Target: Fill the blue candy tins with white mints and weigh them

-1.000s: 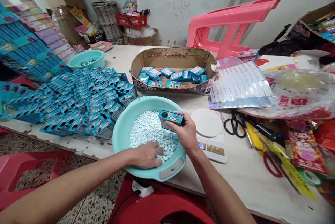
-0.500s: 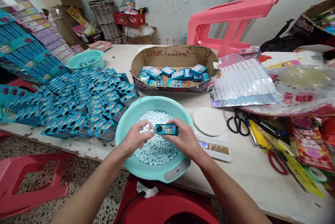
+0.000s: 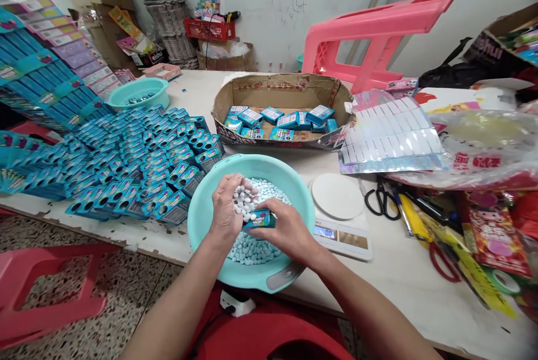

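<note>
A teal basin (image 3: 294,175) holds a heap of small pale candies (image 3: 252,250). Over it, my left hand (image 3: 227,206) is cupped around a handful of white candies (image 3: 245,203), tilted toward a small blue box (image 3: 261,218). My right hand (image 3: 290,231) grips that box between thumb and fingers, its printed narrow face turned up. The candies touch or nearly touch the box's left end; its opening is hidden beneath them. To the right stands a white scale (image 3: 338,197), its display lit.
Many blue boxes (image 3: 138,152) stand packed at the left. Behind the basin, a cardboard tray (image 3: 281,82) holds several blue boxes. Black scissors (image 3: 382,203), red-handled scissors (image 3: 444,263) and silvery sheets (image 3: 390,130) lie right. A smaller teal bowl (image 3: 138,93) sits back left.
My left hand has turned palm inward and risen, showing more candies, and is now against the box. The box in my right hand has moved slightly left and down.
</note>
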The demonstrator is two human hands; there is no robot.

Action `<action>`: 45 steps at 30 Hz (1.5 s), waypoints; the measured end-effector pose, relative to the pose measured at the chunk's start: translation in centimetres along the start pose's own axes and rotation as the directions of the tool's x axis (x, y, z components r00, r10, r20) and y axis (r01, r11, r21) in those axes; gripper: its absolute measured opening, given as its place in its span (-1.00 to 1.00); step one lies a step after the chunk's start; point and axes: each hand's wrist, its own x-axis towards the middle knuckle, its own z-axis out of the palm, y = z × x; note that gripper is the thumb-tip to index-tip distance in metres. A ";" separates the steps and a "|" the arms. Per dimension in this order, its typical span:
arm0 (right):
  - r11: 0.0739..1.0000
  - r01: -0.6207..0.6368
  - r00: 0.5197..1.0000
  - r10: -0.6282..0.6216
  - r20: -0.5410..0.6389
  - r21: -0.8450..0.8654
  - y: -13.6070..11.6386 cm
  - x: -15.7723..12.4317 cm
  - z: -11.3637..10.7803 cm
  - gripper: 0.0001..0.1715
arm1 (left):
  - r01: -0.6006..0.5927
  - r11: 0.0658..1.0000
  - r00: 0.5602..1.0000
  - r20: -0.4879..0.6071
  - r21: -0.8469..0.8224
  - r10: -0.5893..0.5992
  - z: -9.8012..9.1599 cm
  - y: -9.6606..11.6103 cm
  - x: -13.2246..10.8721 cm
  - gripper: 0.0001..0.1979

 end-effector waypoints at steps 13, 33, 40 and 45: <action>0.993 -0.033 0.989 0.048 -0.141 0.110 0.0 0.2 0.4 -0.67 | -0.115 0.982 0.992 -0.042 0.152 0.123 0.3 -0.1 -0.1 -0.72; 0.924 -0.061 0.990 0.104 -0.094 0.378 0.8 -0.2 -0.8 -0.61 | -0.097 0.992 0.995 0.043 0.075 0.094 1.0 1.7 -0.5 -0.75; 0.859 -0.110 0.989 0.145 -0.031 0.501 1.2 -0.5 -0.8 -0.57 | -0.140 0.984 0.988 0.077 0.108 0.132 2.2 1.5 -1.5 -0.80; 0.824 -0.136 0.987 0.164 -0.002 0.551 1.0 -0.5 -0.9 -0.56 | -0.232 0.949 0.968 0.149 0.213 0.203 2.4 0.8 -1.6 -0.81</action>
